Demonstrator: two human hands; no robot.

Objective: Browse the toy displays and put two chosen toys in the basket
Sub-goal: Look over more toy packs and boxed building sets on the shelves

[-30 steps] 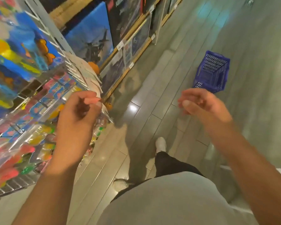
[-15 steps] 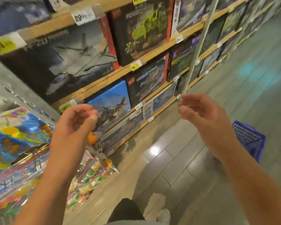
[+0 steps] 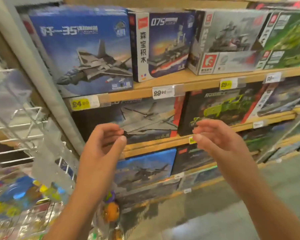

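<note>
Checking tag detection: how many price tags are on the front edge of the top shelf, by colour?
yellow price tags: 2
white price tags: 2
Total: 4

Toy shop: price-tagged shelves [image 3: 180,80], boxed kits [image 3: 80,49].

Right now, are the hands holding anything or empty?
Empty. Left hand and right hand hover with loosely curled fingers before the shelf boxes, gripping nothing.
</note>
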